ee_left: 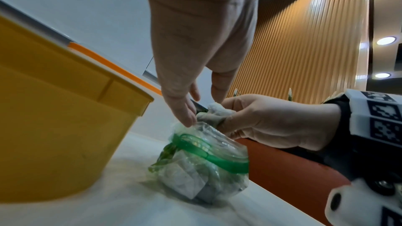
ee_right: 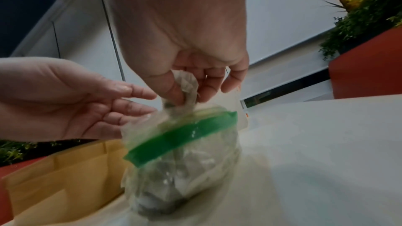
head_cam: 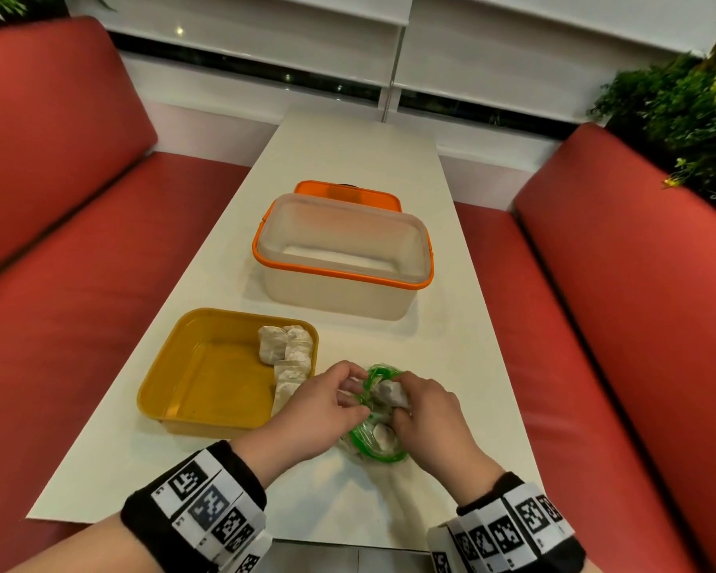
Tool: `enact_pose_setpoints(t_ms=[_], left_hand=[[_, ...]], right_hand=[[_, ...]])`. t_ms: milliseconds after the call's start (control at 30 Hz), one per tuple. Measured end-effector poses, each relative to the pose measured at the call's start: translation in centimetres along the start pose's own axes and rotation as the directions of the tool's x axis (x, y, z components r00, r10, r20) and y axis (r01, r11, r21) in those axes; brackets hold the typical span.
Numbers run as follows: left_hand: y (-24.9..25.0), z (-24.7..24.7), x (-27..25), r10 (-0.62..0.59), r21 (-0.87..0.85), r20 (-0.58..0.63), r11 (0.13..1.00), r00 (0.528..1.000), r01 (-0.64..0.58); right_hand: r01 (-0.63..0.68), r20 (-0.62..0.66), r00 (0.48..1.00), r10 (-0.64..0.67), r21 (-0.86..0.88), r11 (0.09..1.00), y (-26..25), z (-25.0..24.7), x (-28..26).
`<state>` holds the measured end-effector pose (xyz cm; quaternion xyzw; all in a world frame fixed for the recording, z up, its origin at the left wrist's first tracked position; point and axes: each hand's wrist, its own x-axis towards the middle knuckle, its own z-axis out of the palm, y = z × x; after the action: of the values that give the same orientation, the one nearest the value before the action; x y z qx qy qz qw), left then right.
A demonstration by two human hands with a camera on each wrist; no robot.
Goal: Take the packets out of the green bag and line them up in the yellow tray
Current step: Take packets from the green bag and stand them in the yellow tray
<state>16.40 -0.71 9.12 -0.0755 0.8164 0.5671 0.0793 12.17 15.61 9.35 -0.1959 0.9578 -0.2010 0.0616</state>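
At far left, yellow tray (head_cam: 207, 415) on the white table (head_cam: 348, 159), a few pale packets (head_cam: 284, 345) already lined along its right wall, most of the floor bare. Just right of it, left hand (head_cam: 319, 411), fingers loosely extended, fingertips (ee_left: 189, 119) touching the clear lip of the green bag (head_cam: 375, 442) to hold the mouth apart. Bag upright on the table just beside the tray, more packets visible through the plastic. Further right, right hand (head_cam: 426, 411), thumb and fingers pinched round one packet (head_cam: 389, 394), raised partly through the mouth. Behind, well apart, a lidless clear tub (head_cam: 344, 258) with an orange rim. Likely trouble: thin packet paper tearing on the narrow green-banded opening if pulled hard; bag lifting or tipping with the packet, given only a light fingertip hold; packet landing askew and breaking the row. No brand, label or legible writing anywhere; only black-and-white coded squares on the wrist bands (head_cam: 207, 510).
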Motion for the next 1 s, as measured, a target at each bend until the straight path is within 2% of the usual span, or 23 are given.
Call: enact_pose_setpoints(t_ms=[67,200,300,367,467,533,600,767,867,1000], left_hand=[[0.3,0.1,0.1,0.037,0.042,-0.003,0.998,0.999,-0.037],[1.6,0.5,0.5,0.162,0.249,0.042,0.954,0.986,-0.167],[2.4,0.9,0.7,0.190,0.285,0.052,0.938,0.980,-0.197],[2.4,1.0,0.8,0.168,0.196,0.033,0.966,0.985,-0.171],[2.1,1.0,0.9,0.073,-0.109,0.055,0.992,0.996,-0.067],[2.2,0.7,0.7,0.009,-0.304,0.093,0.953,0.996,0.020],[2.3,0.2,0.4,-0.015,-0.423,0.111,0.904,0.994,0.060],[2.4,-1.5,-0.6,-0.063,-0.577,0.155,0.804,0.986,0.142],[2.1,-2.3,-1.2,-0.047,-0.599,0.158,0.790,0.986,0.134],[1.9,-3.5,-1.5,-0.073,-0.566,0.037,0.820,0.997,0.081]], right_hand=[[0.045,0.027,0.999,-0.044,-0.020,0.999,-0.1,-0.9,-0.1],[0.210,0.112,0.974,-0.198,-0.115,0.971,-0.8,-2.7,0.0],[0.223,0.060,0.973,-0.222,-0.005,0.975,-1.3,-3.9,0.0],[0.180,-0.013,0.984,-0.180,0.137,0.974,-1.5,-4.3,0.0],[0.115,-0.108,0.991,-0.083,0.334,0.936,-1.6,-4.3,0.0],[0.067,-0.115,0.993,-0.023,0.397,0.915,-1.5,-4.1,0.0],[0.038,-0.108,0.994,0.007,0.409,0.912,-1.5,-3.8,0.2],[0.046,-0.107,0.994,0.008,0.497,0.867,-2.6,-3.7,0.8],[0.022,-0.081,0.996,0.028,0.560,0.828,-3.7,-3.4,1.4],[-0.010,-0.035,0.999,0.039,0.615,0.788,-6.2,-2.6,1.9]])
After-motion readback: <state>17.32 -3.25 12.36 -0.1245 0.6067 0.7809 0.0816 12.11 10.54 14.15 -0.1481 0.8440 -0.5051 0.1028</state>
